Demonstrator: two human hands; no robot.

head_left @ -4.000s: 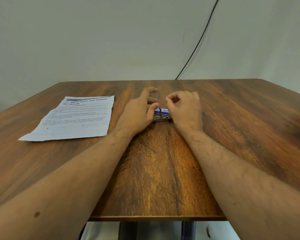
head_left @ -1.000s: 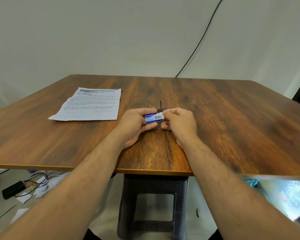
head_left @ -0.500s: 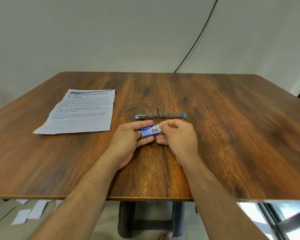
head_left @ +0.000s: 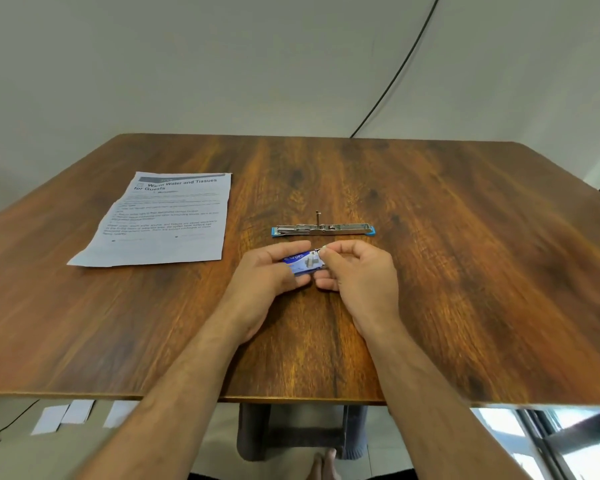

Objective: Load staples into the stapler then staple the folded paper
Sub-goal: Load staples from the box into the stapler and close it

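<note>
Your left hand point(head_left: 267, 271) grips staple box point(head_left: 303, 264); your right hand point(head_left: 355, 268) now pinches its end flap, starting to open it. Stapler point(head_left: 323, 230) lies open on tabletop point(head_left: 465, 271), just beyond. Paper point(head_left: 167, 220) waits, left.

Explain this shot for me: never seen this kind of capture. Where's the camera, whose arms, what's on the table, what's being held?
There is no machine here: a person works with bare hands, and one wide-angle camera worn on their head looks forward and down, so both forearms reach in from the bottom edge. The wooden table carries a printed paper on the left and, in the middle, a stapler lying opened out flat. Nearer the person, the left hand holds a small blue staple box, while the fingers of the right hand pinch at the box's right end, seemingly to open it. No staples are visible yet.
</note>
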